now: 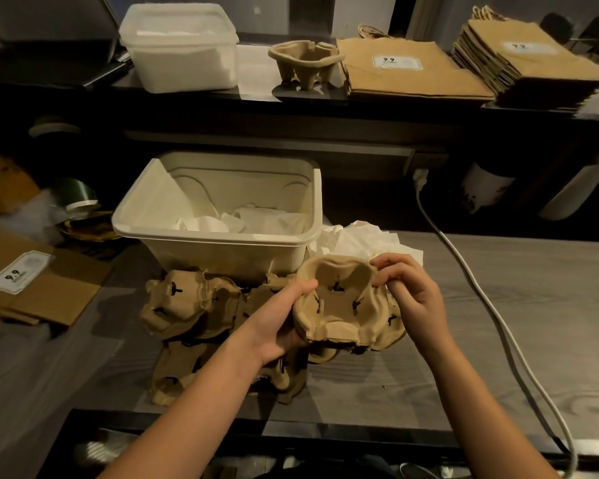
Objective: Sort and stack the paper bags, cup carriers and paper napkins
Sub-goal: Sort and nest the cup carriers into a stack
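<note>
A brown pulp cup carrier (343, 299) is held above the grey table with its underside tilted toward me. My left hand (284, 316) grips its left edge, and my right hand (408, 292) pinches its upper right rim. Several more cup carriers (187, 302) lie in a loose heap on the table to the left and below. On the upper shelf stands one upright cup carrier (306, 62). Beside it lie two stacks of paper bags (408, 70) (529, 60). Crumpled paper napkins (367, 236) lie behind my hands.
An open cream tub (222, 243) with loose napkins stands behind the heap. A lidded tub (180, 46) of napkins sits on the shelf's left. More paper bags (38, 285) lie at the table's left. A white cable (481, 292) runs down the right side.
</note>
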`<state>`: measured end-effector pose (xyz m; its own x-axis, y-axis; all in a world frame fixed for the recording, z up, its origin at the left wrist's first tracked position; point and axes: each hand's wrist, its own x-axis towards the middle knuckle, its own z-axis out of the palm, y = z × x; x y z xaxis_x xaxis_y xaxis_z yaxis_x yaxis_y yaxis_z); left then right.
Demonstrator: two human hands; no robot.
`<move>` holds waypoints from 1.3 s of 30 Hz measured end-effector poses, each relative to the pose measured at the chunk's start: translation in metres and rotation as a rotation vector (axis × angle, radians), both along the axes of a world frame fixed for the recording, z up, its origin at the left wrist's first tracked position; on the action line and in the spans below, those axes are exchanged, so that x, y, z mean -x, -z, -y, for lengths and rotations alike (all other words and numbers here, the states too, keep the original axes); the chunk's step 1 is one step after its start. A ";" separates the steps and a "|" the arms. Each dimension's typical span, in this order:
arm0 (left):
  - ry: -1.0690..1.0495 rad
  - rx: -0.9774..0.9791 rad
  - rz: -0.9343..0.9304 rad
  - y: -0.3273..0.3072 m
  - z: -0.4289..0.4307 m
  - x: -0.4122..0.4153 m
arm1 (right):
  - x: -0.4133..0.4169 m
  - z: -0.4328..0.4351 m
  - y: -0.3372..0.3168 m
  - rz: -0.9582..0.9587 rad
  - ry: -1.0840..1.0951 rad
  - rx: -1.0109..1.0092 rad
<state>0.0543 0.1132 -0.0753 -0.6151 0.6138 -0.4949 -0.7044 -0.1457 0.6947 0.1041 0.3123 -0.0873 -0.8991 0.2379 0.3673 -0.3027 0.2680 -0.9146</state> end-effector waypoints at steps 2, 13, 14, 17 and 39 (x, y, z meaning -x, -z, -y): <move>-0.007 0.004 0.003 0.001 0.001 -0.001 | 0.001 0.001 0.002 -0.002 0.030 -0.074; -0.161 0.030 0.040 -0.004 0.005 0.010 | -0.005 -0.017 0.064 0.551 0.312 -0.460; -0.171 0.043 0.049 -0.003 0.006 0.011 | -0.004 -0.017 0.070 0.631 0.303 -0.503; -0.167 0.074 0.051 -0.002 0.005 0.011 | -0.004 -0.012 0.073 0.753 0.263 -0.523; -0.120 0.233 -0.137 0.007 0.000 0.008 | -0.008 -0.014 -0.086 0.404 0.201 0.075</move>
<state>0.0465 0.1135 -0.0822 -0.7471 0.4122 -0.5215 -0.5894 -0.0479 0.8064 0.1116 0.3263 -0.0011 -0.9001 0.4348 -0.0280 0.1333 0.2137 -0.9678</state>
